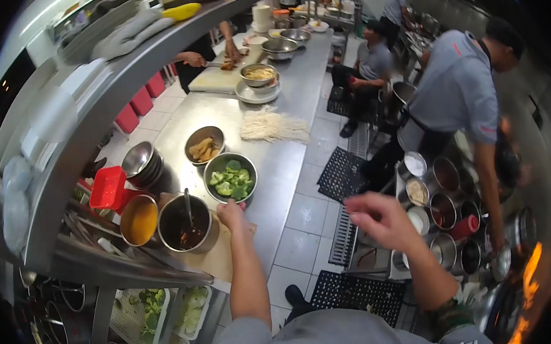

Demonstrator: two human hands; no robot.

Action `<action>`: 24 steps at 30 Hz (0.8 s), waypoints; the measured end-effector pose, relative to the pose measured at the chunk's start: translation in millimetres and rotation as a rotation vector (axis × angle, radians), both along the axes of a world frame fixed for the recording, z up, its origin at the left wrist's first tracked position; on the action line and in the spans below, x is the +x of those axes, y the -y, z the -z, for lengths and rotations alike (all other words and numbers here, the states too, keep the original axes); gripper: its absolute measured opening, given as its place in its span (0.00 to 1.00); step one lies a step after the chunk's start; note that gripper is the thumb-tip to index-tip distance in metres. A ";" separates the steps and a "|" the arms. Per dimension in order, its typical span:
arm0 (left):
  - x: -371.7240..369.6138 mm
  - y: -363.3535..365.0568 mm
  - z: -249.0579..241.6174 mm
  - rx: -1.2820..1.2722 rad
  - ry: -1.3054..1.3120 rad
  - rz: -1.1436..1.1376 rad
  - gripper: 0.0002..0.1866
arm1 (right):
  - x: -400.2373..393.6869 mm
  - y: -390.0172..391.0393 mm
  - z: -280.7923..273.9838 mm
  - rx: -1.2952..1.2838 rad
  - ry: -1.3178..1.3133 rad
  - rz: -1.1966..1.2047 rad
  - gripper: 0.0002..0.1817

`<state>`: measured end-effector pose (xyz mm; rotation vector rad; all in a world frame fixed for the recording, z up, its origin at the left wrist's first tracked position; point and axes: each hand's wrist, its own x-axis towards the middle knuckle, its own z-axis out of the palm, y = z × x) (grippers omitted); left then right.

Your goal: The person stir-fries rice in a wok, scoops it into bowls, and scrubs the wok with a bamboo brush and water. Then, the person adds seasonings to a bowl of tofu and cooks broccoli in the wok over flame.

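My left hand [232,214] is at the near side of a steel bowl [255,183], its fingers closed against the bowl's edge and partly hidden. Green broccoli florets [231,179] fill that bowl. Out over the aisle, my right hand [384,219] is raised with fingers loosely bent and apart, holding nothing. Behind the broccoli bowl stands a second steel bowl with fried brown pieces [205,149]. Left of my left hand is a deep pot of dark sauce [184,233] with a ladle [188,203] in it.
Pale noodles [272,126] lie on the steel counter [279,165]. A pot of orange liquid [141,223] and red basket [107,189] stand left. Across the counter, a person's hands cut food on a board [218,80]. At right, a co-worker [452,96] leans over pots; flames [529,288] rise nearby.
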<state>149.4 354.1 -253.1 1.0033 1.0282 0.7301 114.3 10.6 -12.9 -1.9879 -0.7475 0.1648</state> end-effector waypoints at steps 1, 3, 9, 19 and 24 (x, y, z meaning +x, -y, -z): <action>-7.9 5.5 -2.6 0.008 -0.018 0.027 0.07 | -12.6 26.6 35.1 0.020 -0.151 0.072 0.14; -26.0 26.5 -12.9 0.101 0.023 0.136 0.06 | -41.9 63.7 79.2 0.113 -0.429 0.195 0.15; -98.8 205.2 -118.4 0.033 0.054 0.815 0.06 | -121.8 156.1 126.4 0.083 -0.400 0.427 0.17; -144.5 585.6 -188.0 -0.042 0.265 1.873 0.03 | -322.7 305.9 178.3 0.050 -0.394 0.837 0.21; -181.8 776.9 -223.3 0.750 0.725 1.945 0.11 | -415.4 336.1 193.4 0.108 -0.418 1.082 0.20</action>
